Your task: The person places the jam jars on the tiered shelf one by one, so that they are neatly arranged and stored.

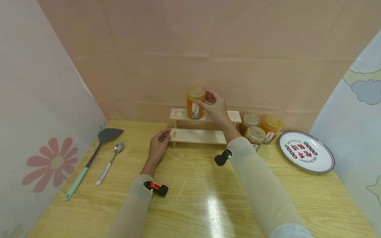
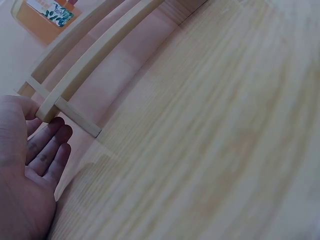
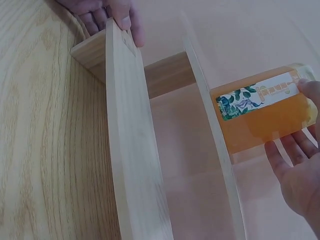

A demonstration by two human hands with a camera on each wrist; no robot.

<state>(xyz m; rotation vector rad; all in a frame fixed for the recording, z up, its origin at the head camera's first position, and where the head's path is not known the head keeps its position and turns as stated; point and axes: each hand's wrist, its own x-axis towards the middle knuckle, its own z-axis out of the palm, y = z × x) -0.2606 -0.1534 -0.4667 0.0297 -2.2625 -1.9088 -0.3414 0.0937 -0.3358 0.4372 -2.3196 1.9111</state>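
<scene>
A two-tier wooden shelf rack (image 1: 202, 136) stands on the table against the back wall. On the left part of its upper board sits a jar of honey-coloured contents (image 1: 192, 103), with a yellowish lid and a leafy label. My right hand (image 1: 218, 110) holds this jar from its right side, thumb across the front near the label (image 3: 255, 97). The left end of the lower board is pinched by my left hand (image 1: 158, 145). In the left wrist view, its thumb and index finger meet the board's end (image 2: 47, 111), and the other fingers are bent beside it.
Three similar jars (image 1: 272, 127) stand right of the rack, partly behind my right forearm. A white plate with red lettering (image 1: 306, 152) lies farther right. On the left lie a spatula with a mint handle (image 1: 78, 181) and a metal spoon (image 1: 110, 165).
</scene>
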